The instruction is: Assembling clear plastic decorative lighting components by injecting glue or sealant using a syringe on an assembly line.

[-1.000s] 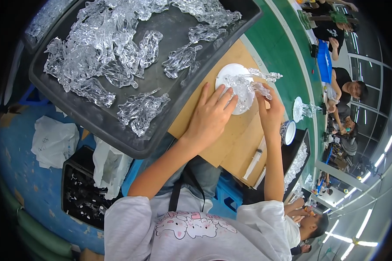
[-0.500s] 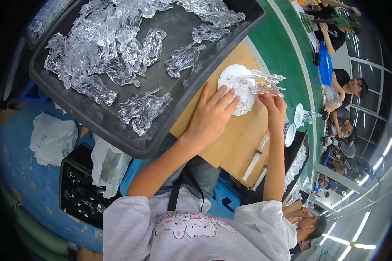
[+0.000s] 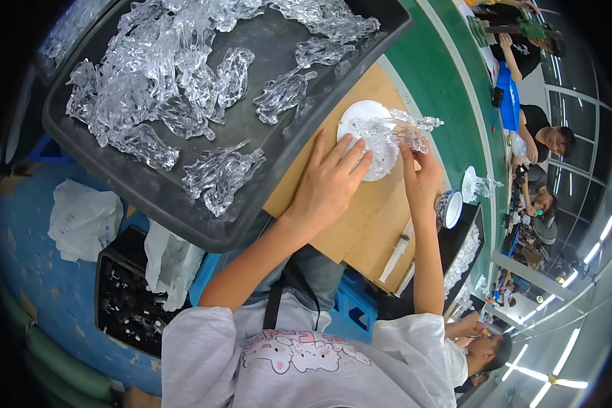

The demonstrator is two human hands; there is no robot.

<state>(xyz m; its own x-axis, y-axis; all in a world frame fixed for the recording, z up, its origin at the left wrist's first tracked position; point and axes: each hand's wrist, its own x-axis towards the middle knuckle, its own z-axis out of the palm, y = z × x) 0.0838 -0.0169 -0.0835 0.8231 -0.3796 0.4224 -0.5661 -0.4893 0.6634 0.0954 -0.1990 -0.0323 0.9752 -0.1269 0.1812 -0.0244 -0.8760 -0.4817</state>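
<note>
A white round disc (image 3: 355, 114) lies on a brown board (image 3: 360, 224). My left hand (image 3: 328, 185) rests flat on the board, its fingertips pressing the disc's near edge. Over the disc my right hand (image 3: 420, 178) pinches a clear plastic branch-like piece (image 3: 396, 130) and holds it upright on the disc. Left of the board, a large black tray (image 3: 272, 173) carries several more clear plastic pieces (image 3: 170, 88).
A syringe (image 3: 396, 257) lies on the board near my right forearm. A small white bowl (image 3: 450, 208) stands to the right. White plastic bags (image 3: 81, 221) and a black crate (image 3: 126, 299) sit below the tray. Other people work along the green bench (image 3: 449, 88) at the right.
The clear piece in my right hand has shifted slightly up and right over the disc. My left hand stays on the disc's edge.
</note>
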